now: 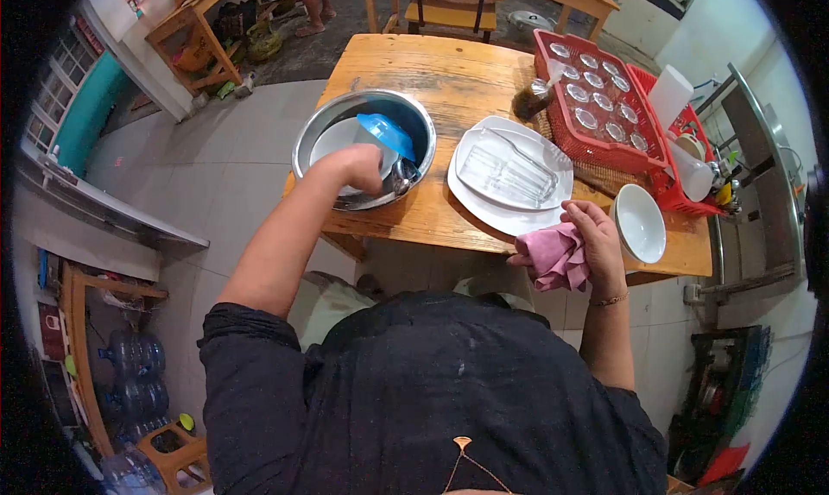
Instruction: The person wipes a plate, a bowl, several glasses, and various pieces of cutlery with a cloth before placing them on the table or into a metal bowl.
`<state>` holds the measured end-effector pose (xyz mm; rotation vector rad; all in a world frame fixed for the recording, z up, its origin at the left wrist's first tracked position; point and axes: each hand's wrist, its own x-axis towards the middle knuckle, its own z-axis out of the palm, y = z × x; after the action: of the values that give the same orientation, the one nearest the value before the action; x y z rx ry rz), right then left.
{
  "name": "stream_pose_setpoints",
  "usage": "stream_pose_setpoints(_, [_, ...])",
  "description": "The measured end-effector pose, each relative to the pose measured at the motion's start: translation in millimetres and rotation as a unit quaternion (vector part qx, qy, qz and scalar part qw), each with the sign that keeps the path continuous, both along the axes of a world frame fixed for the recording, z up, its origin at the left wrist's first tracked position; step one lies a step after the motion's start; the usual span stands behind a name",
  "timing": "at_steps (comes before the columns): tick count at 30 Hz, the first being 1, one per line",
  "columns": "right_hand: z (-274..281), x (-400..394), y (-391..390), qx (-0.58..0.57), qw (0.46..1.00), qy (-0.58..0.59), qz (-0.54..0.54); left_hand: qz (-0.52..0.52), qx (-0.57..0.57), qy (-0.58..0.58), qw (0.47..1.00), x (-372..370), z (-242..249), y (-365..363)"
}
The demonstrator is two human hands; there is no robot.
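My left hand reaches into a steel basin on the left of the table, its fingers curled closed. What they hold, if anything, is hidden from me. Around it in the basin lie a white bowl, a blue plastic bowl and some shiny metal pieces. A bunched pink cloth is gripped in my right hand at the table's front edge. Just beyond that hand, stacked white plates carry clear ribbed glassware. To its right sits a white bowl.
A red basket of upturned glasses stands at the back right of the wooden table, beside a dark jar. Another red rack holds containers and utensils. A chair and another person's legs are farther back.
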<state>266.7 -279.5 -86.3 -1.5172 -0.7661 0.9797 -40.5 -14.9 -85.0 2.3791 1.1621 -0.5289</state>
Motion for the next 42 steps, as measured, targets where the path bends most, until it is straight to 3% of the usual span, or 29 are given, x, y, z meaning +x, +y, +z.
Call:
stream_pose_setpoints(2, [1.4, -1.6, 1.8, -0.002, 1.0, -0.012, 0.01, 0.039, 0.051, 0.012, 0.998, 4.6, -7.5, -8.4])
stream_pose_setpoints(6, [1.5, -0.3, 0.5, -0.004, 1.0, -0.013, 0.015, -0.009, 0.137, -0.036, 0.99, 2.6, -6.3, -17.6])
stream_pose_setpoints(9, [0.9, 2.9, -4.6, -0.003, 1.0, -0.002, 0.006, 0.097, 0.138, -0.184, 0.968, -14.3, 11.1, -6.0])
stream_pose_setpoints(11, [-0.3, 6.5, -6.0, -0.009, 1.0, 0.003, -0.003, 0.161, 0.03, -0.312, 0.936, -35.2, 11.9, 15.2])
stream_pose_setpoints(15, [-3.9, 6.5, -6.4, 0.005, 1.0, 0.025, 0.001, 0.311, -0.154, -0.529, 0.774, -61.1, 7.5, 35.2])
stream_pose_setpoints(17, [0.5, 4.7, -6.4, 0.0, 1.0, 0.024, 0.001, 0.362, -0.164, -0.602, 0.693, -66.2, 6.6, 36.0])
stream_pose_setpoints(20, [5.5, 7.7, -2.8, -0.032, 0.992, 0.105, -0.055, 0.417, -0.181, -0.675, 0.581, -76.5, -4.5, 44.6])
stream_pose_setpoints(25, [22.0, 7.9, 0.2, 0.024, 0.934, 0.356, 0.028, 0.449, -0.286, -0.748, 0.396, -84.6, -16.7, 55.1])
stream_pose_setpoints(29, [22.5, -13.5, -0.4, 0.023, 0.939, 0.342, 0.015, 0.441, -0.297, -0.756, 0.382, -83.9, -12.0, 47.4])
stream_pose_setpoints(32, [37.2, -27.5, 8.4, 0.009, 0.939, 0.327, 0.105, 0.427, -0.313, -0.755, 0.387, -87.8, -15.4, 48.4])
stream_pose_setpoints(36, [59.7, -38.9, 26.3, 0.044, 0.94, 0.337, 0.033, 0.413, -0.308, -0.77, 0.377, -89.8, -7.6, 41.2])
stream_pose_setpoints(37, [70.7, -46.5, 30.7, 0.065, 0.937, 0.344, -0.003, 0.406, -0.307, -0.776, 0.373, -88.9, -2.6, 37.8])
stream_pose_setpoints(42, [117.6, -85.9, 71.1, 0.275, 0.905, 0.306, 0.106, 0.343, -0.325, -0.792, 0.386, -58.0, 18.0, 8.1])
